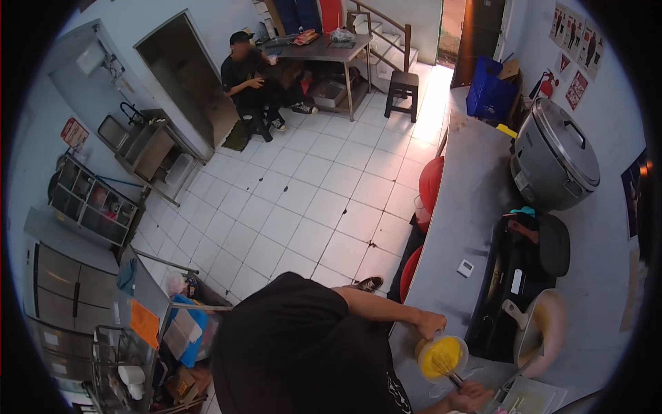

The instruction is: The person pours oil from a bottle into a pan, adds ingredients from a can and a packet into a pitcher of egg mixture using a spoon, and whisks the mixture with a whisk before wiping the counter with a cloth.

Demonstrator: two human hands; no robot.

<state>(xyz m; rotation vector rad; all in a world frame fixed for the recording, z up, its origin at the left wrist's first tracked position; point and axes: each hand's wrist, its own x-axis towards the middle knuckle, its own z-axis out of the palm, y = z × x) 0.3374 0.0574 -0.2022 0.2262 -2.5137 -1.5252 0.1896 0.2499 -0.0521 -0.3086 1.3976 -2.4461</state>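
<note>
whisk (pixel 454 377) wires sit down in a bright yellow mixture (pixel 436 353), and from my end the stirring looks well along: the colour reads as nearly even across what i can see, with no clear streaks, though at this range i can't tell whether lumps are left. the mixture is all in the bowl (pixel 420 350) as far as i can make out, and the whisk isn't lifted clear of it. i have the left hand (pixel 431 324) clamped on the bowl's rim, fingers bent over the edge, and the right hand (pixel 471 398) closed round the whisk's handle. the bowl is close to the person's-side edge of the counter (pixel 465 200), towards its nearer end; i can't tell if its base is resting flat. it's round and pale, its wall somewhat see-through, against thin, looped wires that look metallic. the counter is smooth, dull grey, probably steel. further towards its wall-side edge i see a long black stove (pixel 491 297), hard-edged and glossy, and beside that a wide pan (pixel 549 328), curved, pale and tilted. a small white timer (pixel 465 268), boxy and plastic-looking, lies between the person's-side edge and the stove.
</note>
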